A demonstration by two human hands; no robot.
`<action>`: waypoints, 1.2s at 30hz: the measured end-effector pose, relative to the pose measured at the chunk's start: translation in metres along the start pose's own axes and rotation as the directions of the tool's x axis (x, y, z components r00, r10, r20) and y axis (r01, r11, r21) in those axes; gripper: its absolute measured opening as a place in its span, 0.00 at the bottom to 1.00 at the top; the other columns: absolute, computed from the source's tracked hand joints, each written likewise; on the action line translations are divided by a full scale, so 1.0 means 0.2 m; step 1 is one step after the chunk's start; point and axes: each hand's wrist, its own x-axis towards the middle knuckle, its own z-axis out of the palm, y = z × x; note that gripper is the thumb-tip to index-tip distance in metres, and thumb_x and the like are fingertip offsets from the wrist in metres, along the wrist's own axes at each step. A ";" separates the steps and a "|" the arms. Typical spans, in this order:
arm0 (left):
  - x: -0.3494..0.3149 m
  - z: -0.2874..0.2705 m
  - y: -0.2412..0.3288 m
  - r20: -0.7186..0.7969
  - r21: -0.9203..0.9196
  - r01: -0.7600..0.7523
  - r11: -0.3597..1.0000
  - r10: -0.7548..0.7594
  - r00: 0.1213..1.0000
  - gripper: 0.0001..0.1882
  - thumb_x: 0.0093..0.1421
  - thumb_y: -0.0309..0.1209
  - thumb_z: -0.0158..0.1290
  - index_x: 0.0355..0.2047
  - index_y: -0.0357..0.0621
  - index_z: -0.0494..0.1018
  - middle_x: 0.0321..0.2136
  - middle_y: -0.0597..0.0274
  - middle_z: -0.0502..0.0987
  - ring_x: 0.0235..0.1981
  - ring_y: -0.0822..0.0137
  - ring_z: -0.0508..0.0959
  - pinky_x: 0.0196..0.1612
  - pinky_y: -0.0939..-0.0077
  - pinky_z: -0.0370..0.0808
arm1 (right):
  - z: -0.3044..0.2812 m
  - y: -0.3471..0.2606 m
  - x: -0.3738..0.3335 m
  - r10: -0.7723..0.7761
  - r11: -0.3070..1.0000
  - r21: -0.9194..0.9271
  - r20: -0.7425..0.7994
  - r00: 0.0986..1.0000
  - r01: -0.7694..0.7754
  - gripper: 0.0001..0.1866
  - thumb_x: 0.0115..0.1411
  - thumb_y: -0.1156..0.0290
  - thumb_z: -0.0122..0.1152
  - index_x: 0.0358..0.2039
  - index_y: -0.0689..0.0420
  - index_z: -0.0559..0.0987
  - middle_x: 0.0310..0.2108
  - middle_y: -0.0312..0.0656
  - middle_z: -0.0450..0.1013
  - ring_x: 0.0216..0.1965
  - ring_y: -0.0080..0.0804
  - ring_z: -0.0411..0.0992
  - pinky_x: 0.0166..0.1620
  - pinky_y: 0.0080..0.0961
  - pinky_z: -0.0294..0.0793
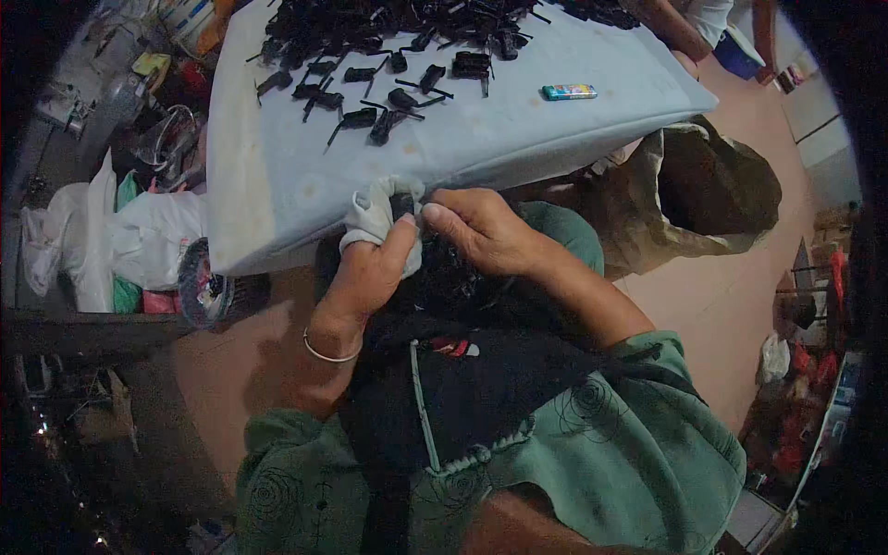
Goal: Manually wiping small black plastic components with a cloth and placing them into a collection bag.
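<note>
My left hand [368, 277] is closed around a small black piece [401, 204], with a whitish cloth [368, 218] wrapped over its fingers. Close against it, my right hand [488, 233] pinches with thumb and forefinger at the side of the same piece; whatever lies between those fingertips is too small to make out. Both hands are over my lap, just off the near edge of the table. More black parts with thin stems [359, 118] lie loose on the tabletop, heaped thickly toward the far side.
The pale-covered table [305, 190] fills the upper middle. On it lies a colourful lighter-shaped object [569, 92]. A large open sack [638, 217] stands at the right. Another person's arm [675, 28] reaches in at the far right. White plastic bags [157, 236] crowd the left.
</note>
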 end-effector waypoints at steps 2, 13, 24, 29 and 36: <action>0.00 0.01 0.00 0.014 0.309 -0.029 0.950 0.026 1.000 0.13 0.53 0.25 0.41 0.40 0.38 0.63 0.32 0.54 0.69 0.33 0.60 0.70 0.40 0.75 0.67 | 0.01 0.01 0.00 0.024 0.999 -0.035 0.026 0.999 -0.024 0.16 0.61 0.64 0.43 0.21 0.63 0.66 0.16 0.39 0.60 0.21 0.24 0.55 0.26 0.23 0.60; -0.01 -0.02 -0.03 0.093 0.574 -0.252 0.779 0.243 0.965 0.16 0.51 0.26 0.45 0.42 0.39 0.64 0.31 0.48 0.70 0.35 0.52 0.71 0.40 0.68 0.68 | 0.05 0.06 0.03 0.114 0.992 0.046 0.019 0.993 -0.115 0.15 0.60 0.64 0.45 0.23 0.63 0.69 0.16 0.42 0.62 0.19 0.24 0.57 0.25 0.27 0.62; 0.04 -0.10 -0.16 0.090 0.400 -0.191 0.896 0.169 0.981 0.16 0.57 0.28 0.46 0.46 0.37 0.63 0.37 0.57 0.71 0.35 0.71 0.73 0.36 0.78 0.72 | -0.21 0.29 0.39 -0.097 0.692 -0.714 -0.241 0.966 -0.108 0.08 0.52 0.66 0.50 0.31 0.55 0.71 0.21 0.48 0.70 0.26 0.49 0.70 0.28 0.40 0.68; 0.05 -0.09 -0.08 -0.119 -0.024 0.077 0.997 -0.079 0.990 0.09 0.59 0.28 0.42 0.39 0.37 0.66 0.26 0.62 0.72 0.22 0.72 0.74 0.19 0.83 0.69 | -0.20 0.26 0.33 -0.102 0.614 -0.786 -0.172 0.980 -0.074 0.05 0.51 0.68 0.49 0.25 0.56 0.69 0.21 0.47 0.69 0.26 0.49 0.69 0.28 0.39 0.68; 0.10 -0.09 -0.14 -0.114 -0.586 0.149 0.797 -0.263 0.958 0.07 0.58 0.28 0.44 0.36 0.42 0.67 0.23 0.65 0.71 0.19 0.73 0.72 0.15 0.83 0.65 | -0.13 0.08 0.18 -0.225 0.889 -0.431 -0.108 0.968 0.158 0.06 0.51 0.73 0.53 0.25 0.60 0.68 0.22 0.50 0.67 0.26 0.49 0.67 0.28 0.36 0.65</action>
